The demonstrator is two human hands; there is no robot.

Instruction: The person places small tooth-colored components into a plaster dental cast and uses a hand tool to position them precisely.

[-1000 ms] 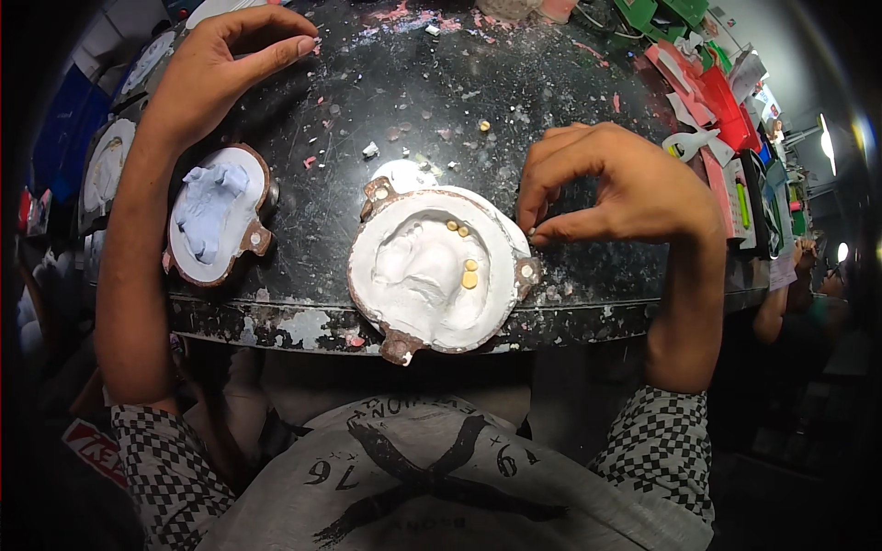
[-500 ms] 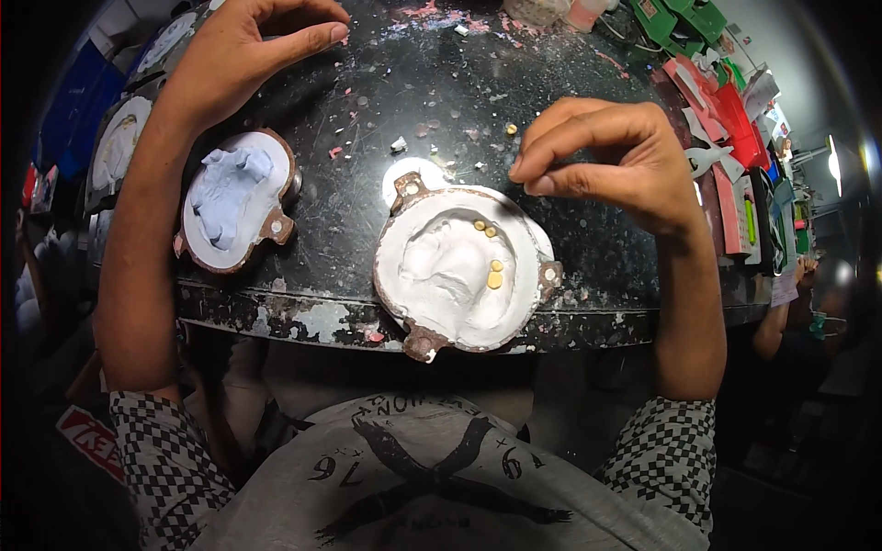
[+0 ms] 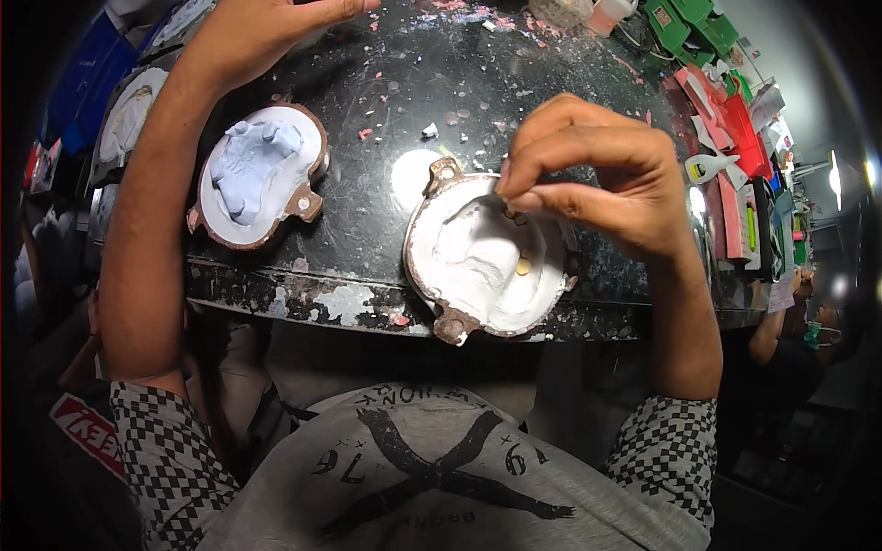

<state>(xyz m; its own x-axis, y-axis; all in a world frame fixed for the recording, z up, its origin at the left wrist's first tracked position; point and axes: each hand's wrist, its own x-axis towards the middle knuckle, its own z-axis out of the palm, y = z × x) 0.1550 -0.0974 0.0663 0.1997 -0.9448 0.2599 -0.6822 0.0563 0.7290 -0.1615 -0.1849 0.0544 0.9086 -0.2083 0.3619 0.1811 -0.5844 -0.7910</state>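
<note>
Thumb and forefinger of the right hand (image 3: 602,170) are pressed close together over the far rim of the round mould (image 3: 450,266); whether a small piece is between them, or whether they touch the mould, I cannot tell. Of the left hand (image 3: 276,32), the fingers go out at the upper edge, so its grip cannot be told.

This mould lies at the near edge of the surface (image 3: 377,234), in front of the person. Its brown metal frame is probably heavy and stiff, and I would take it by the lugs (image 3: 455,324). The white plaster inside looks brittle, so pressing there is less safe. Small gold pieces (image 3: 523,267) sit in the hollow; they are likely hard, smooth and easy to drop, best pinched at their sides. The right hand and its shadow hide part of this hollow.

To the left is a smaller mould (image 3: 280,216) with bluish material (image 3: 255,170), just beside the left forearm. White crumbs (image 3: 429,131) lie farther away, and at right are a white nozzle bottle (image 3: 706,168) and a red tray (image 3: 744,138).
</note>
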